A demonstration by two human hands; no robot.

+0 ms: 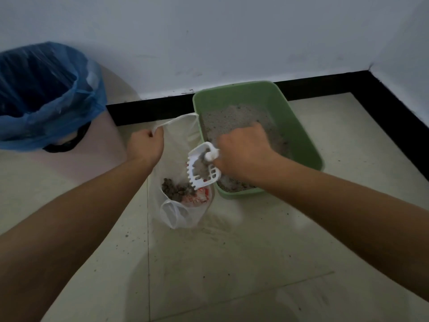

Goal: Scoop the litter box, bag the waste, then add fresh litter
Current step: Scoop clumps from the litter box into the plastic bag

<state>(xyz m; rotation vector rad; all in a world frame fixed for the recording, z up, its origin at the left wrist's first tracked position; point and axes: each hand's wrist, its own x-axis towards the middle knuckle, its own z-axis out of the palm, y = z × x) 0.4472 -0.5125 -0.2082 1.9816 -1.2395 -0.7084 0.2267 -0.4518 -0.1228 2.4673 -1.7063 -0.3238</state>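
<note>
Scoop tipped over the open bag

The right hand (241, 152) clenches the scoop (202, 168), teeth down-left over the bag (183, 205); left hand (146, 145) grips its handle, left of the litter box (299, 126).

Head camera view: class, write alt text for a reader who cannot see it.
A right hand tips a white scoop of litter into a clear plastic bag whose handle the left hand holds, beside a green litter box on the tiled floor.
</note>
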